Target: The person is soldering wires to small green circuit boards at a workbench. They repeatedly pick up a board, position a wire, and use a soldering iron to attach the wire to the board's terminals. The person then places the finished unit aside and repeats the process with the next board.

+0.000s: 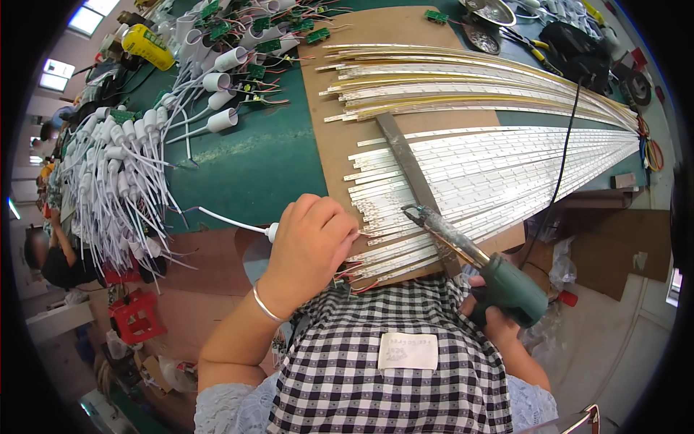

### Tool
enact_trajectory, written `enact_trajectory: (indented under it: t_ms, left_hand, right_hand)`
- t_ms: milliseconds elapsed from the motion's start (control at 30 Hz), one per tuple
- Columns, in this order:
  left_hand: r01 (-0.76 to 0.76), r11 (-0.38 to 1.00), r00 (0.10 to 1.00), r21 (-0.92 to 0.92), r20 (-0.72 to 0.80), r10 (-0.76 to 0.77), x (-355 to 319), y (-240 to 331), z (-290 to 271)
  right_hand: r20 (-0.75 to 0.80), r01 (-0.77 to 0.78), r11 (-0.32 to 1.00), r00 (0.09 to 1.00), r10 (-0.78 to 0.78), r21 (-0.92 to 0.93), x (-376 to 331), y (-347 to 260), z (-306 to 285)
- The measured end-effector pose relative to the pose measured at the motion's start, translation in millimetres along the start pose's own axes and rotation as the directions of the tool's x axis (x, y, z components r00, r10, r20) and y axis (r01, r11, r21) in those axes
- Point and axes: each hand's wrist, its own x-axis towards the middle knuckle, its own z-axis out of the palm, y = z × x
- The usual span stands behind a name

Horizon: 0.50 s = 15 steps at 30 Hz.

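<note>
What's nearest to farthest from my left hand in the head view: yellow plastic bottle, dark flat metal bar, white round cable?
1. White round cable: in your left hand.
2. Dark flat metal bar: to its right.
3. Yellow plastic bottle: upper left.

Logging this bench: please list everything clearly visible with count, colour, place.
bench: one, green, upper half
board: one, brown, on bench
strips: many, white and yellowish, on board
bar: one, grey, across strips
soldering iron: one, green-handled, lower right
caps: many, white, upper left
cords: many, white, left
circuit boards: many, green, top
bottle: one, yellow, upper left
stool: one, red, lower left
apron: one, black-white, bottom
bangle: one, silver, left wrist
left hand: one, bare, gripping cap
right hand: one, bare, gripping soldering iron
</note>
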Motion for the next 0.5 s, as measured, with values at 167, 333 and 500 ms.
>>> enact_trajectory:
  t_ms: [167, 333, 500]
  left_hand:
    - [0.019, 0.999, 0.998, -0.041, -0.054, -0.021, -8.2, -0.8, -4.6]
    - [0.244, 0.969, 0.960, -0.045, -0.129, -0.248, -41.3, -18.8, -31.9]
    - [0.505, 0.854, 0.855, -0.124, -0.062, -0.515, -37.5, -33.8, -57.0]
  right_hand:
    - [-0.100, 0.041, 0.998, 0.994, -0.037, 0.042, 0.0, 5.6, 5.7]
    - [-0.056, 0.126, 0.991, 0.991, -0.124, 0.039, 6.4, 11.6, -4.1]
    - [-0.087, 0.162, 0.986, 0.983, -0.160, 0.023, 8.6, 15.5, 0.1]
